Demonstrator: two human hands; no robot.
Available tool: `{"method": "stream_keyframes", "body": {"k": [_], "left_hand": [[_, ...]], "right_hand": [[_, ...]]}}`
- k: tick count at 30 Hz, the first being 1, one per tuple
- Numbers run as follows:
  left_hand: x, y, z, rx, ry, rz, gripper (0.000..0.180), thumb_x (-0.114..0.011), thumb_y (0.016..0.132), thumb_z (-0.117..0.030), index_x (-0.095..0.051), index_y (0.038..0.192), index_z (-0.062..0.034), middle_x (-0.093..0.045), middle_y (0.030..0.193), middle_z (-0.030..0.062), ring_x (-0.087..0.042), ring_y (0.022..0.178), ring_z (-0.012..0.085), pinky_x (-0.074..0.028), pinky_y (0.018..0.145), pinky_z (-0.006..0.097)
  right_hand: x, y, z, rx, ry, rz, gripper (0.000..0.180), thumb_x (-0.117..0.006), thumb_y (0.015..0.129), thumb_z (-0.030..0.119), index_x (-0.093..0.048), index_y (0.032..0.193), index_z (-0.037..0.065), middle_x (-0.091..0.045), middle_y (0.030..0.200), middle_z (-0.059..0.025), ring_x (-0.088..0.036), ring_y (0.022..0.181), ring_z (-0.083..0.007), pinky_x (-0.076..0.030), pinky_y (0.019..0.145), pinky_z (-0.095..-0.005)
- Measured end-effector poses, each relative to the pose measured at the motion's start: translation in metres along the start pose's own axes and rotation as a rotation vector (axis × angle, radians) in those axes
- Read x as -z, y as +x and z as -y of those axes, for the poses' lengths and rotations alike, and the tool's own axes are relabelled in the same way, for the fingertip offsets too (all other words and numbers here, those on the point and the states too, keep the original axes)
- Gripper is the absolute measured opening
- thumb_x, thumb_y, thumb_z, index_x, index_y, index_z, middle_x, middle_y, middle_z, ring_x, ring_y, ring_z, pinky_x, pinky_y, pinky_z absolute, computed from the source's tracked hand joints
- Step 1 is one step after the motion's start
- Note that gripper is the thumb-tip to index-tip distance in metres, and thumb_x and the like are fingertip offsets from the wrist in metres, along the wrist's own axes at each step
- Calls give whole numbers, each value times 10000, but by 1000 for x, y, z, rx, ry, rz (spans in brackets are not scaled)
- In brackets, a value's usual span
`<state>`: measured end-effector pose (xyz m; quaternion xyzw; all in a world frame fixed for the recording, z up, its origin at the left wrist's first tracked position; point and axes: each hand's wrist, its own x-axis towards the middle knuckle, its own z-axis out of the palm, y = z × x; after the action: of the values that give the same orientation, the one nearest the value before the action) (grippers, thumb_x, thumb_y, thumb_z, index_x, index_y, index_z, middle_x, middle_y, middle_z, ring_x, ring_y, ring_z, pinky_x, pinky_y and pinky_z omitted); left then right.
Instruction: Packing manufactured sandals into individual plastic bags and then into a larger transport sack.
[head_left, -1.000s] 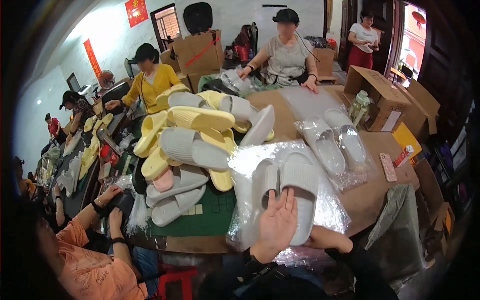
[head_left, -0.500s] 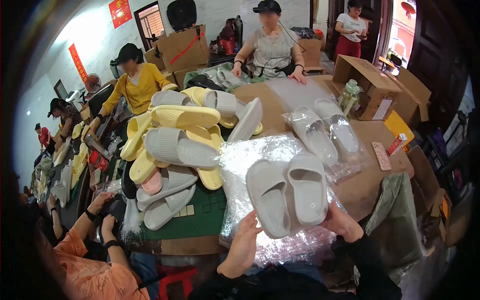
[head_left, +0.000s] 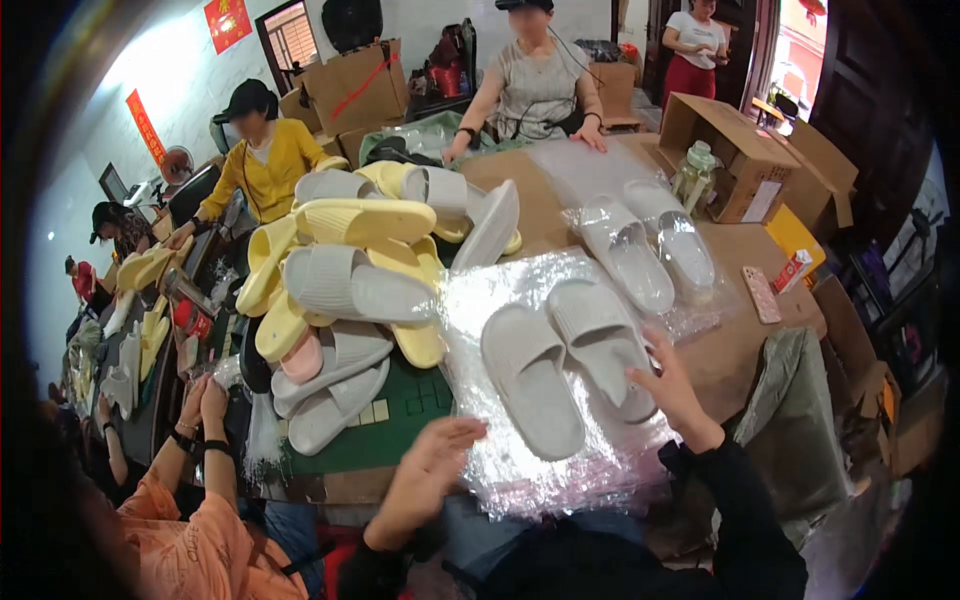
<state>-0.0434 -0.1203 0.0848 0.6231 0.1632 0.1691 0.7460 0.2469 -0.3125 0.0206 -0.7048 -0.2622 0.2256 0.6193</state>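
Note:
Two grey slippers lie side by side on a stack of clear plastic bags [head_left: 480, 285]: the left slipper [head_left: 550, 425] and the right slipper [head_left: 580, 305]. My right hand [head_left: 685, 395] is at the right slipper's outer side, fingers apart, with fingertips over its edge; whether they touch it I cannot make out. Off the bags' lower left edge, my left hand [head_left: 432, 465] has its fingers stretched out and holds nothing. Left of the bags rises a pile of grey and yellow slippers, with a grey slipper [head_left: 390, 300] on its near side.
Beyond the bags, a pair of bagged grey slippers [head_left: 625, 255] lies on the brown table. A pink phone [head_left: 761, 295], a green-lidded bottle [head_left: 693, 175] and an open carton [head_left: 740, 165] are at the right. Co-workers sit across and left; a person in orange [head_left: 195, 520] works close by.
Both hands have let go of the grey pair's lower ends. My left hand has drawn away leftward; my right has risen along the right slipper. The pair now slants on the bags.

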Motion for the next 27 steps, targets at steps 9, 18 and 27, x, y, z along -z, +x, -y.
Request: {"method": "stream_keyframes", "body": {"k": [9,18,27], "left_hand": [[-31,-6,80,-384,930,364,404,-625,838,-144,-555,1231,-81,-563,1185,180,-526,1110,367,-415,962,454],[-40,-13,99,-363,1405,271,473,-636,829,-316,-539,1274,-193,-452,1317,192,-446,1186,423,-351,980,559],[-50,-21,121,-350,1398,145,554,-606,852,-419,-466,1348,-215,-408,1356,200,-365,1249,450,-235,1017,638]], "right_hand": [[-12,0,22,72,-542,614,471,-690,826,359,-582,1261,212,-270,1432,-348,-208,1386,-427,-237,1100,-415],[-43,47,20,184,-932,856,538,-594,841,513,-531,1317,271,-386,1267,-342,-354,1248,-505,-317,1032,-473],[-64,58,5,201,-947,546,655,-583,810,563,-555,1184,26,-524,1081,-267,-458,1057,-440,-382,911,-479]]}}
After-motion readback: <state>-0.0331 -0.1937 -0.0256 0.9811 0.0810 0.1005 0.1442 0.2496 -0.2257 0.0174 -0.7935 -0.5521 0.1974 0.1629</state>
